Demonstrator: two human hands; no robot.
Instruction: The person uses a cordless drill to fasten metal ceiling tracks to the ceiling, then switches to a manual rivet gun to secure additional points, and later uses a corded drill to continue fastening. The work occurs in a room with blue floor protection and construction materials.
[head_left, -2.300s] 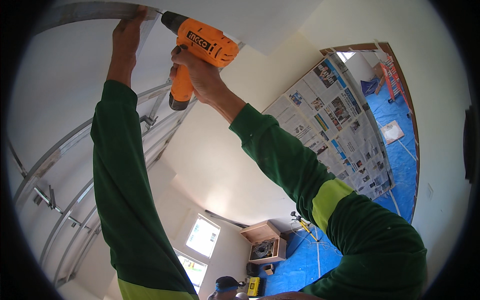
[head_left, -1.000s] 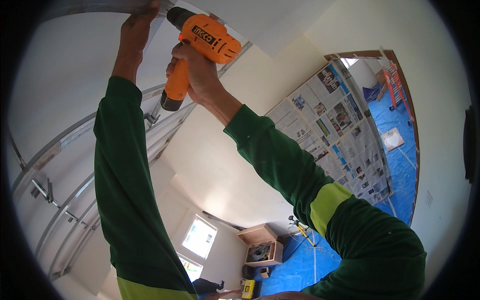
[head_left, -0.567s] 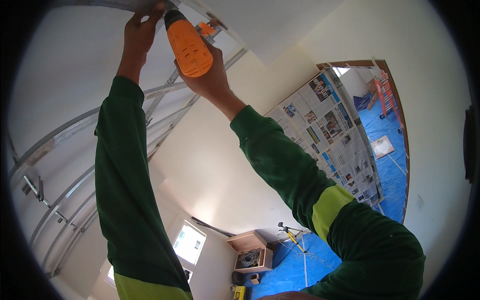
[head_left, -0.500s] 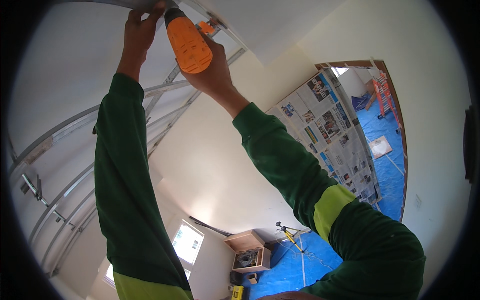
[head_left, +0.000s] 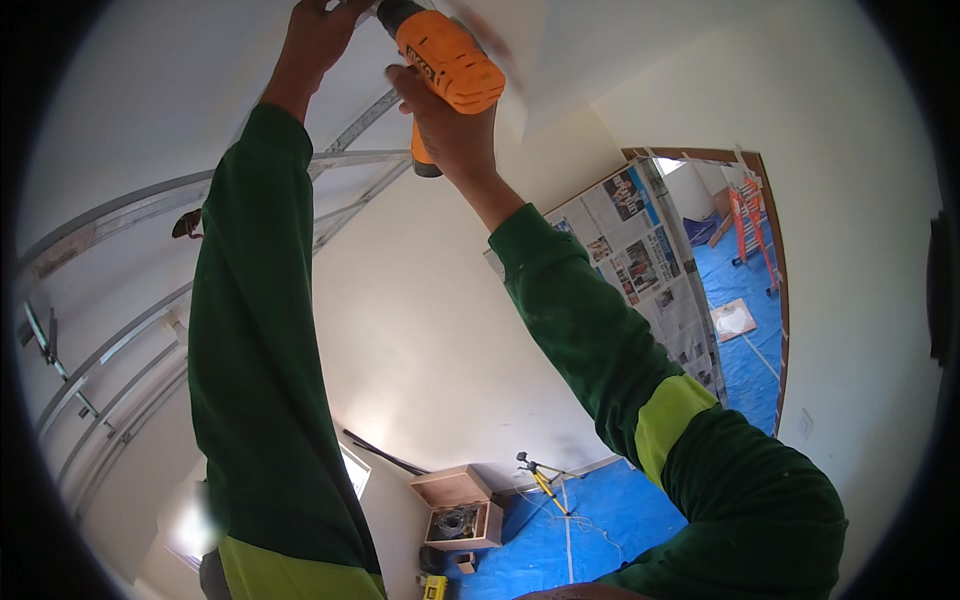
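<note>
My right hand (head_left: 445, 125) is wrapped around the grip of an orange-and-black cordless drill (head_left: 450, 62), its chuck raised to the top edge of the view. Just left of the chuck, my left hand (head_left: 320, 40) reaches overhead with bent fingers at the ceiling framework. Those fingertips are cut off by the frame edge, so what they grip is hidden. Galvanised metal channels (head_left: 150, 205) cross the white ceiling behind my left arm.
A newspaper-covered door panel (head_left: 640, 265) stands beside a doorway, beyond which is an orange ladder (head_left: 755, 235). Below are blue floor sheeting (head_left: 610, 510), a yellow tripod (head_left: 545, 485), an open wooden crate (head_left: 470, 525) and a yellow toolbox (head_left: 434, 588).
Both hands and the drill have shifted rightward and upward in the view since half a second ago. The drill now shows more of its side and lower handle, and the room appears shifted leftward.
</note>
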